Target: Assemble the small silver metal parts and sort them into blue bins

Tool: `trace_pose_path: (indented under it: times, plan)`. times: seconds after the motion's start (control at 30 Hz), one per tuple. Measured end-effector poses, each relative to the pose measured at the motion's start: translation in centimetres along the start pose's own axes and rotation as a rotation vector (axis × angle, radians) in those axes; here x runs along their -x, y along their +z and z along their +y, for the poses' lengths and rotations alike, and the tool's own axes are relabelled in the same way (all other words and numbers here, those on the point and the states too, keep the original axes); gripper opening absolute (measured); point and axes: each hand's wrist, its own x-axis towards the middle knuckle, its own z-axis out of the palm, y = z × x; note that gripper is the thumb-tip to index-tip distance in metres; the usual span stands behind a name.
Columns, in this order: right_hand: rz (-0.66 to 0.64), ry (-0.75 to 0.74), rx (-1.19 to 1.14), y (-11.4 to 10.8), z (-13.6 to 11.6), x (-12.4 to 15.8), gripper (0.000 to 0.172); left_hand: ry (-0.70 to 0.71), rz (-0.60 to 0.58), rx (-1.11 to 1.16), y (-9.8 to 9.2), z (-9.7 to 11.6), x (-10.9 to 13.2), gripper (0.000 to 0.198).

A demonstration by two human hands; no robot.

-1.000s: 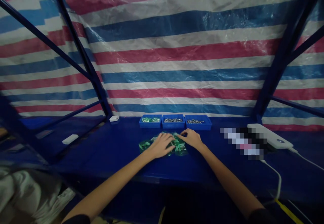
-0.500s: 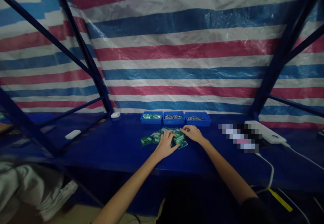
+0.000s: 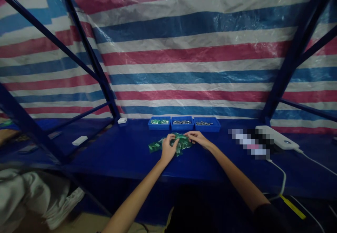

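A heap of small green packets (image 3: 158, 144) lies on the dark blue table (image 3: 123, 155) in front of me. My left hand (image 3: 169, 148) rests on the heap with its fingers curled round some of the packets. My right hand (image 3: 196, 137) pinches the heap's far right edge. Behind the heap stand three small blue trays: the left one (image 3: 159, 123) holds green pieces, the middle one (image 3: 181, 123) and the right one (image 3: 206, 124) hold small metal parts.
A white power bank (image 3: 277, 137) with a white cable (image 3: 283, 176) lies at the right. Two small white blocks (image 3: 79, 140) (image 3: 122, 120) sit at the left. Blue rack posts (image 3: 292, 60) stand on both sides before a striped tarpaulin (image 3: 184, 57). White cloth (image 3: 31, 198) lies at lower left.
Both hands have drawn together on the packets. My left hand went from lying flat to curling its fingers into the heap, and the right moved to the heap's far edge.
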Motion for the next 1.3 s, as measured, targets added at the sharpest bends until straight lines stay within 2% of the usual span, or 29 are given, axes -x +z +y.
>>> trace_pose_path:
  times: [0.13, 0.27, 0.33, 0.43, 0.5, 0.63, 0.77, 0.9, 1.13, 1.3]
  plan:
    - [0.053, -0.040, 0.022, 0.3, 0.3, -0.2, 0.036, 0.027, 0.032, -0.058, -0.3, 0.3, 0.0, 0.014]
    - [0.076, -0.205, 0.051, 0.6, 0.9, -0.6, 0.014, 0.246, 0.001, -0.164, -0.4, 0.7, 0.3, 0.003]
    - [0.093, -0.302, 0.075, 0.5, 1.0, -0.7, 0.006, 0.356, -0.022, -0.222, -0.5, 0.9, 0.5, 0.007]
    - [0.109, -0.373, 0.122, 0.3, 0.9, -0.6, 0.010, 0.480, -0.034, -0.300, -0.6, 1.1, 0.6, 0.017]
    - [0.119, -0.394, 0.154, 0.2, 0.8, -0.6, 0.013, 0.515, -0.028, -0.323, -0.6, 1.1, 0.6, 0.021]
    - [0.176, -0.415, 0.224, 0.3, 0.3, -0.4, 0.021, 0.474, 0.004, -0.334, -0.6, 1.0, 0.5, 0.022]
    - [0.235, -0.473, 0.326, 0.6, -0.4, -0.1, 0.029, 0.326, 0.014, -0.339, -0.5, 0.5, 0.3, 0.014]
    - [0.239, -0.512, 0.422, 0.9, -0.8, 0.2, 0.031, 0.195, 0.007, -0.338, -0.4, 0.1, 0.0, 0.010]
    - [0.279, -0.476, 0.485, 1.1, -0.8, 0.4, 0.019, 0.280, -0.095, -0.309, -0.3, 0.8, -0.1, 0.011]
    - [0.231, -0.480, 0.492, 1.6, -0.7, 0.4, 0.017, 0.206, 0.001, -0.256, -0.4, 0.8, -0.2, 0.014]
